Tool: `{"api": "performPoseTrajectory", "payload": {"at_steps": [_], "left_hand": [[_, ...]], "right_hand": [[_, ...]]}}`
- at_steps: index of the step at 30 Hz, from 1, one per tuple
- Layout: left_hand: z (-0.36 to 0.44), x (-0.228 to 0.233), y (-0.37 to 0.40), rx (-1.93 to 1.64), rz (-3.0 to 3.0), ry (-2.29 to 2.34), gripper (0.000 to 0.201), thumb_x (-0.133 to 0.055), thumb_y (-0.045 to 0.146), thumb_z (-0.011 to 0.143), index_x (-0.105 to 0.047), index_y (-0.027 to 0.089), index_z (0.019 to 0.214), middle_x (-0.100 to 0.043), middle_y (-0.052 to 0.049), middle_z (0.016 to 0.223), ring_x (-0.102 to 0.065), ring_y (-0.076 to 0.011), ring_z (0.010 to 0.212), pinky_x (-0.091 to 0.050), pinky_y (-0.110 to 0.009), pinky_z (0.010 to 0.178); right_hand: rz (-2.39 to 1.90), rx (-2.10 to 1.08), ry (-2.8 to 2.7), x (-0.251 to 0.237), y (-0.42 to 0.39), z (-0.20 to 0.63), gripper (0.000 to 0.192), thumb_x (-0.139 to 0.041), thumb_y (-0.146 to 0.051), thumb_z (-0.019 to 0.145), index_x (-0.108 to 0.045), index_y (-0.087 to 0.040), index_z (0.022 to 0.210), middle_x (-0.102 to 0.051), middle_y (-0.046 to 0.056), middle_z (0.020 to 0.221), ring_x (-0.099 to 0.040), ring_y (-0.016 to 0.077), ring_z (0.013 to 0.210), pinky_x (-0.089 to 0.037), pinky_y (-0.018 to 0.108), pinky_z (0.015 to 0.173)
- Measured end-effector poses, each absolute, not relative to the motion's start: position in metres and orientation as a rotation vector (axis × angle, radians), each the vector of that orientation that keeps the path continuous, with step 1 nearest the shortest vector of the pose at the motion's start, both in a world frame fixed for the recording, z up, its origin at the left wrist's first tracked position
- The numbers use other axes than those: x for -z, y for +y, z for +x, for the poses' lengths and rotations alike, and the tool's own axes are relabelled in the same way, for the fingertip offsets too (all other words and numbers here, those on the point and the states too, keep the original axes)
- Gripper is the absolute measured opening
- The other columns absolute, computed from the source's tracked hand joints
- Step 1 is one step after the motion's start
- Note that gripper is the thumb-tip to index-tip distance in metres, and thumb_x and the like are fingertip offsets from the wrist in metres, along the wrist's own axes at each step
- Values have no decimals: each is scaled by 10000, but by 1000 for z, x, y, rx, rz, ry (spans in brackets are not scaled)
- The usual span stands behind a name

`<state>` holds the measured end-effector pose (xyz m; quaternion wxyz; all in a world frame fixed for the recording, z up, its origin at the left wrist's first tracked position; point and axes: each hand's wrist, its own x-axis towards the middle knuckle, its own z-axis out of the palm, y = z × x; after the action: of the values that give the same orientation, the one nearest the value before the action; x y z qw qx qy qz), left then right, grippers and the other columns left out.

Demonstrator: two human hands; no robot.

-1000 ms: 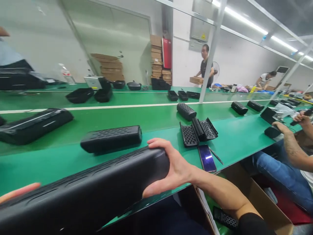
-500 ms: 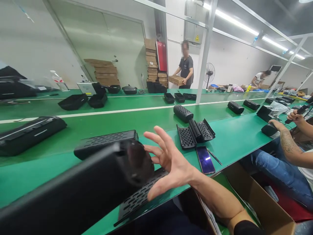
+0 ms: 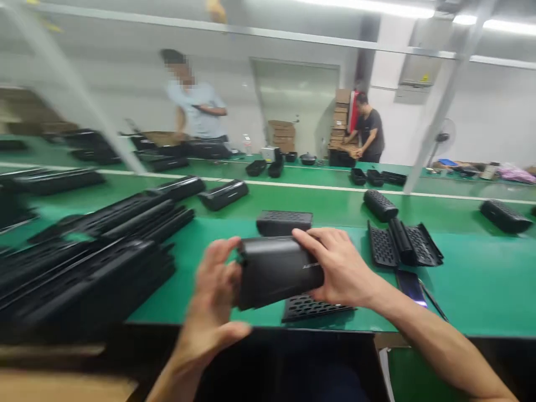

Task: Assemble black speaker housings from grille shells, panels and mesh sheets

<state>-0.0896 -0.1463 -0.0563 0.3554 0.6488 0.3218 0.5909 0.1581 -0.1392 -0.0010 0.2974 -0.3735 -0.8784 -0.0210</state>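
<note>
A black plastic casing (image 3: 276, 273) with small light lettering is held level above the bench, its right end gripped between the thumb and fingers of my right hand (image 3: 337, 265). Blurred by motion, my left hand (image 3: 215, 296) is at the casing's left end with thumb and fingers apart; whether a fingertip touches it I cannot tell. Beneath the casing, a slotted black panel (image 3: 316, 308) lies by the bench edge, partly hidden. Just behind stands another black casing (image 3: 285, 221) with a perforated top.
Long black casings (image 3: 104, 262) are heaped at left. On the right lie opened slotted panels (image 3: 404, 244), a phone (image 3: 410, 287) and a pen (image 3: 434, 301). A green belt (image 3: 330, 201) runs behind the bench. Two people stand beyond, one in light blue (image 3: 201, 109), another in black (image 3: 371, 134).
The view has swung left. The casing, close to the camera at left before, is now centred and gripped by my right hand, which was open beside it. My left hand has come into view.
</note>
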Motion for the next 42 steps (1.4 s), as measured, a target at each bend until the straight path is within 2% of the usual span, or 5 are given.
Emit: {"api": "performPoseTrajectory", "payload": {"at_steps": [10, 15, 23, 34, 42], "left_hand": [[-82, 94, -126, -1531, 1418, 770, 868, -813, 541, 719, -479, 238, 1460, -665, -50, 1063, -644, -228, 908, -547, -328, 799], [-87, 106, -122, -1460, 1366, 669, 931, -841, 534, 716, -445, 243, 1506, -646, -90, 1190, -641, -266, 1021, -536, -347, 874], [-85, 103, -123, -1419, 1395, 525, 909, -855, 426, 714, -446, 288, 1513, -626, -65, 1209, -617, -244, 1023, -513, -323, 872], [-82, 113, -117, -1385, 1480, 696, 1108, -884, 586, 665, -354, 303, 1596, -446, -113, 1484, -505, -357, 1280, -426, -459, 1103], [-71, 114, -118, -1506, 1414, 701, 986, -881, 597, 646, -489, 307, 1504, -475, -83, 1387, -516, -301, 1164, -451, -416, 1017]], "right_hand": [[-1163, -144, -2189, 42, -132, 205, 1067, -841, -476, 829, -187, -379, 1667, -337, 124, 1690, -345, 417, 1540, -317, 661, 1218], [-1175, -664, -1767, 81, -131, 224, 1047, -779, -692, 801, -237, -377, 1640, -458, 109, 1630, -514, 382, 1432, -445, 561, 1157], [-1146, -593, -1587, 84, -140, 213, 837, -842, -663, 715, -557, -312, 1420, -605, 85, 1449, -611, 346, 1252, -508, 418, 1020], [-1221, -709, -1567, 97, -125, 225, 895, -800, -658, 747, -480, -333, 1517, -580, 77, 1508, -576, 358, 1300, -454, 440, 1083], [-1289, -604, -1532, 89, -138, 210, 793, -760, -663, 782, -536, -314, 1458, -584, 67, 1480, -579, 360, 1281, -478, 419, 1055]]}}
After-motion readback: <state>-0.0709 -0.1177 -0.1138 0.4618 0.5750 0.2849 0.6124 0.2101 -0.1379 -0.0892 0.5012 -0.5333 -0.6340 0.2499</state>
